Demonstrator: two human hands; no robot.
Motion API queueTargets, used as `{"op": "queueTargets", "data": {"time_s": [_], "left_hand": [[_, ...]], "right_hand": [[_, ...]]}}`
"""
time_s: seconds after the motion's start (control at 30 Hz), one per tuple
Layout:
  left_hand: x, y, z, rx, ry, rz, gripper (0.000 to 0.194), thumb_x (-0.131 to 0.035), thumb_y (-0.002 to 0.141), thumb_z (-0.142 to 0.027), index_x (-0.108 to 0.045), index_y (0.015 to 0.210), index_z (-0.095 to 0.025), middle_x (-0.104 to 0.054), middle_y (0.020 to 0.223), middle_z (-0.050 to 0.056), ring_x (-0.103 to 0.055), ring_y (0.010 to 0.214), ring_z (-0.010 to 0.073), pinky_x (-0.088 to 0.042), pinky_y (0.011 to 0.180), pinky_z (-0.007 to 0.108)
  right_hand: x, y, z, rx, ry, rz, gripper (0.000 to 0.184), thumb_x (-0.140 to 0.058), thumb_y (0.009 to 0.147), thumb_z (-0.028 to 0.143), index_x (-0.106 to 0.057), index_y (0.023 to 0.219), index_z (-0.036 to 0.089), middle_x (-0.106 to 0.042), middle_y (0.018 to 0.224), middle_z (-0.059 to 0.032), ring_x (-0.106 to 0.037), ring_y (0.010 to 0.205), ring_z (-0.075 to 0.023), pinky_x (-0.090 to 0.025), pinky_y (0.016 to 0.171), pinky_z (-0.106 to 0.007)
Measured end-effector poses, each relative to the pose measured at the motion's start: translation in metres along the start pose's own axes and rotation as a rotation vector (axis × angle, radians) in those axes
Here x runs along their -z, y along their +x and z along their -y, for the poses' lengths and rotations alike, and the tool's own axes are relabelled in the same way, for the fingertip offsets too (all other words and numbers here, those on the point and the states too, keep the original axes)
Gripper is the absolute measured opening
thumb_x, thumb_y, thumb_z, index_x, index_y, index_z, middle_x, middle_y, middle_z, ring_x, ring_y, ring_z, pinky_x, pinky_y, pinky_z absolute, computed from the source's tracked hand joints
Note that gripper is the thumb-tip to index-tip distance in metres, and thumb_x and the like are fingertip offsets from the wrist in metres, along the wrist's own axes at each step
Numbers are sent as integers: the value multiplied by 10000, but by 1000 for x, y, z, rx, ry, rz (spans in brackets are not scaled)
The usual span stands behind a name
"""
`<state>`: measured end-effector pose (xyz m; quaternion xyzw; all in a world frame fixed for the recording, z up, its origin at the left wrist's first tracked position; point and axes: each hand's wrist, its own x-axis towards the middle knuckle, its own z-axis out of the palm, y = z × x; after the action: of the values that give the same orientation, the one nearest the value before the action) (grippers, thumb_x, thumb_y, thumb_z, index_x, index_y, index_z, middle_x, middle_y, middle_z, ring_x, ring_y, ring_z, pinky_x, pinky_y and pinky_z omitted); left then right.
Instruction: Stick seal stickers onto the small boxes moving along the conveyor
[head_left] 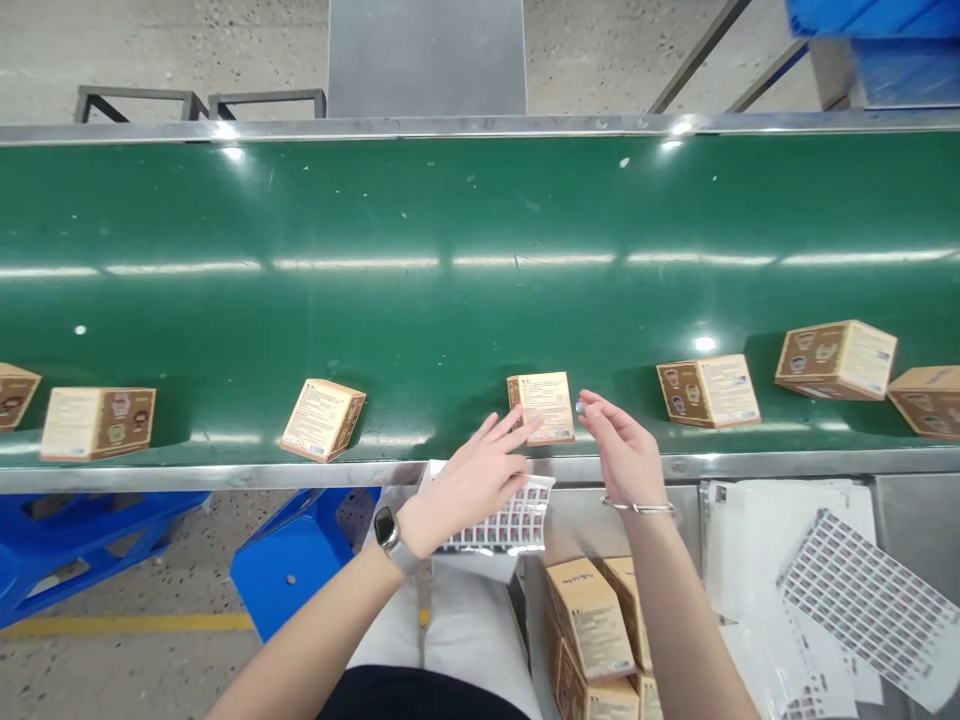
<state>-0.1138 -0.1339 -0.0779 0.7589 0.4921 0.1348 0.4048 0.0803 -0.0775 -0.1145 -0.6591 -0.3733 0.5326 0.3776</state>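
A small tan and brown cardboard box [550, 405] stands on the green conveyor belt in front of me, its printed pale face toward me. My left hand [491, 465] reaches over the near rail with spread fingers, the fingertips at the box's left front. Beneath that hand lies a sheet of stickers [517, 522], partly covered by it. To the right of the box, my right hand [619, 440] pinches a tiny shiny sticker [580, 407] between thumb and forefinger, apart from the box.
More boxes sit along the belt [420, 320], one box [321, 420] to the left and another box [712, 390] to the right. Several boxes [592, 615] are stacked below the rail. Sticker sheets [862, 590] lie at right. Blue stools [292, 560] stand at left.
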Motion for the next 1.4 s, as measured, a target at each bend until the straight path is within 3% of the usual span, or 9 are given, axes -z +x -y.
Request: {"op": "queueTargets", "data": {"time_s": [0.17,0.37,0.7,0.9,1.0,1.07,1.13,1.23,1.4], "left_hand": [[-19,19,9,-95,216,82,273,-482,949,-139,-672,753,-143,-325,1583,77,-265,1483,219,-264,1221,405],[-26,34,6,-105,305,122,293,-457,945,-140,-702,785,-154,-323,1585,53,-241,1490,193,-289,1213,383],[-28,49,-5,-114,180,124,244,-503,921,-112,-691,769,-147,-349,1572,84,-257,1486,213,-279,1213,390],[-29,62,-13,-118,158,151,238,-510,916,-97,-688,766,-147,-354,1571,82,-246,1491,212,-233,1226,384],[-16,59,-21,-66,77,141,238,-491,946,-136,-675,797,-154,-536,1442,100,-436,1390,221,-341,1153,366],[-2,48,-25,49,-21,138,243,-464,973,-184,-673,848,-176,-715,1146,67,-646,1116,218,-483,948,338],[14,33,-28,175,-125,123,246,-450,990,-246,-671,892,-204,-728,855,10,-682,816,192,-486,730,289],[35,7,-28,260,-308,110,211,-483,979,-294,-661,902,-212,-681,766,-18,-612,679,150,-402,603,236],[47,-32,-22,334,-481,88,172,-525,947,-309,-630,876,-193,-638,735,-27,-557,637,124,-352,558,221]], "right_hand": [[-19,14,-23,-29,52,-84,468,-761,627,588,-686,825,171,-733,1039,-127,-689,904,-260,-565,805,-442],[-10,20,-26,10,-14,-161,418,-761,612,552,-661,758,174,-714,1089,-132,-679,893,-242,-562,763,-393],[-1,24,-28,144,-192,-291,361,-712,707,503,-609,844,185,-683,1057,-120,-657,931,-227,-502,910,-435],[12,45,-23,158,-182,-380,490,-725,686,507,-492,1006,217,-651,975,-77,-661,793,-196,-556,764,-413],[21,36,-1,202,-213,-406,412,-685,741,508,-533,987,214,-647,991,-77,-649,839,-201,-538,822,-428],[25,16,20,274,-294,-277,351,-701,757,480,-600,965,216,-664,1005,-71,-647,904,-210,-522,878,-418],[25,-8,39,357,-442,132,287,-692,794,471,-664,938,224,-702,956,-60,-665,882,-213,-545,836,-387],[18,-38,57,384,-542,594,232,-660,853,457,-704,872,230,-730,827,-36,-685,743,-189,-571,681,-316],[-2,-53,63,420,-565,772,264,-571,931,404,-683,773,224,-711,709,-11,-666,626,-157,-556,602,-270]]}}
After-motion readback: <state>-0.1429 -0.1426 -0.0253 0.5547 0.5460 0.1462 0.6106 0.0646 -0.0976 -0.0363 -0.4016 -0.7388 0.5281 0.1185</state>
